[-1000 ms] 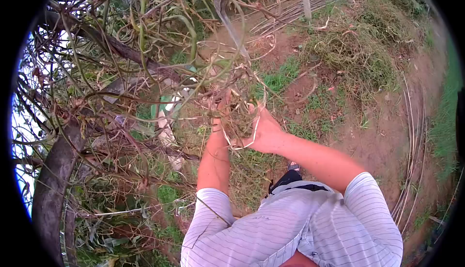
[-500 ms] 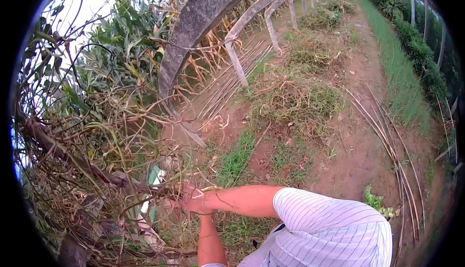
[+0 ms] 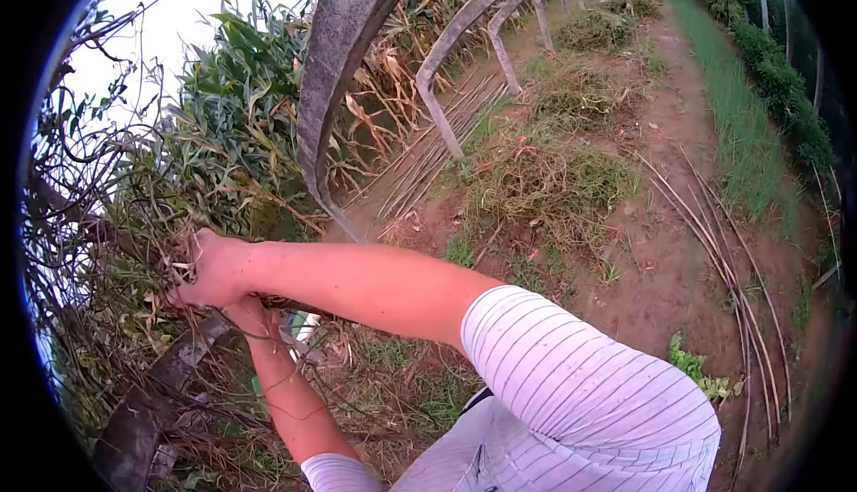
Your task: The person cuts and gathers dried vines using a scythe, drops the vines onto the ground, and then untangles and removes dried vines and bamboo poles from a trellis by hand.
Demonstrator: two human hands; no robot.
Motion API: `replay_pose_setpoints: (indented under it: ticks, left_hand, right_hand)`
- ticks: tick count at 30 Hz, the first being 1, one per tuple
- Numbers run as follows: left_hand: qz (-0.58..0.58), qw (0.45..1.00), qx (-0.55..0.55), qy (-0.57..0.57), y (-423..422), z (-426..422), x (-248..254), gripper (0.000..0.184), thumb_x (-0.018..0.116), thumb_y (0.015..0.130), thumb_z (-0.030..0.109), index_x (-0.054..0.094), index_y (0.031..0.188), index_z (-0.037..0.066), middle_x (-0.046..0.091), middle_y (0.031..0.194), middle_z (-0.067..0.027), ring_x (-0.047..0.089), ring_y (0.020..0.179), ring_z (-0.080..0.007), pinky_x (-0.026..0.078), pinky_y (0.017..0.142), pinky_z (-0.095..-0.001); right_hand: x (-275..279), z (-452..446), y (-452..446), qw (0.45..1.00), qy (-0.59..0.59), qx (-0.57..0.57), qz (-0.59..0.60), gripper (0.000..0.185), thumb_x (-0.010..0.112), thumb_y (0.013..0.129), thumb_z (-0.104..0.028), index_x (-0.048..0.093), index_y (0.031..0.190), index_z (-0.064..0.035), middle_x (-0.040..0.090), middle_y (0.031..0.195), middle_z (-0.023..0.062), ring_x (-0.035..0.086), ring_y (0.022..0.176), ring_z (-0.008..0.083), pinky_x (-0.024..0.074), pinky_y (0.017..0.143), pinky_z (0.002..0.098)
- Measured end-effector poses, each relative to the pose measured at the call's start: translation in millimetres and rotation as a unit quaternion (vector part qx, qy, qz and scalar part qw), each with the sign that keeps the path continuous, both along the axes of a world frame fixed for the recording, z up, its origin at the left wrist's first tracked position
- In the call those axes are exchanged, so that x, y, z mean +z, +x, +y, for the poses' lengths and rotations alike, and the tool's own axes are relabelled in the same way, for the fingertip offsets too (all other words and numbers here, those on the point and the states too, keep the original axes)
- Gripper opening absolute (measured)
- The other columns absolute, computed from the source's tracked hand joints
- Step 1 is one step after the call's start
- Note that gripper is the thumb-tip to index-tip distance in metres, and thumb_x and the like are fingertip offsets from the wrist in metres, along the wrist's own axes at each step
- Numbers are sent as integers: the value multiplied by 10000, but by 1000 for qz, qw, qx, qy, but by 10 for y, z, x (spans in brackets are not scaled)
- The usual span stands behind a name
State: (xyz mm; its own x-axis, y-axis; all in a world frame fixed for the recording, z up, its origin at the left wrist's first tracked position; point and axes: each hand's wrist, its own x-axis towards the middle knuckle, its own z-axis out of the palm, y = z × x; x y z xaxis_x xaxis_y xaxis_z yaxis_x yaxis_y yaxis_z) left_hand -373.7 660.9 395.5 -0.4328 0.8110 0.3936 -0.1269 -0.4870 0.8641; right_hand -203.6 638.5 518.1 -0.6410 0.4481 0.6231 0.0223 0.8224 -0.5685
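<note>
My right hand (image 3: 214, 271) is at the left, its fingers closed round tangled dry vines (image 3: 183, 260). My left hand (image 3: 250, 309) reaches up from below to the same spot. It is largely covered by my right hand and wrist, so its fingers do not show. Twisted brown and green stems spread around both hands. A thick woody stem or pole (image 3: 112, 235) runs into the tangle just left of my right hand.
A concrete arch (image 3: 335, 72) rises just beyond my arms, with more arches behind. Corn plants (image 3: 241, 90) stand at the left. Heaps of cut vines (image 3: 549, 179) lie on the soil, and long thin poles (image 3: 728, 287) lie at the right.
Both hands have moved up and to the left, farther into the vines. The tangle that hung in front of the arch has shifted left with them, showing more of the corn.
</note>
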Motion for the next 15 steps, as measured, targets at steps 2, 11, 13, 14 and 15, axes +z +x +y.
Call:
replay_pose_setpoints:
  ticks: [2,11,13,14,15]
  left_hand:
    - [-122,977,-128,116,328,-23,179,623,452,949,532,405,1376,82,515,1267,-105,544,1056,-173,503,743,-344]
    - [20,996,-74,-50,731,-510,760,215,583,844,198,614,779,-5,428,530,-30,390,486,-201,403,593,-384]
    - [23,994,-96,-51,995,-585,856,208,590,837,180,636,839,-22,392,531,-8,380,507,-180,395,603,-358]
    - [23,992,-116,-52,1136,-634,899,213,589,842,179,635,856,-28,389,530,-5,380,514,-173,391,608,-348]
    - [21,989,-136,-49,1231,-678,944,219,588,847,179,635,872,-34,385,529,-2,379,521,-166,387,612,-338]
  right_hand:
    - [-402,-63,489,999,-40,-10,9,1090,665,754,-676,306,1454,79,384,1460,275,393,1361,358,308,1148,367]
    - [-3308,29,3634,874,-371,-310,-51,493,618,914,-361,597,1276,-28,642,1238,152,616,1147,245,463,1001,360]
    - [-4076,-318,4108,845,-423,-316,-87,500,635,906,-341,585,1279,-12,647,1232,150,622,1136,248,468,993,357]
    - [-4413,-544,4256,829,-449,-316,-106,505,640,904,-336,581,1280,-5,648,1230,150,623,1135,250,470,990,356]
    - [-4846,-697,4321,824,-465,-307,-101,522,658,892,-327,572,1285,5,647,1227,154,624,1130,257,475,983,355]
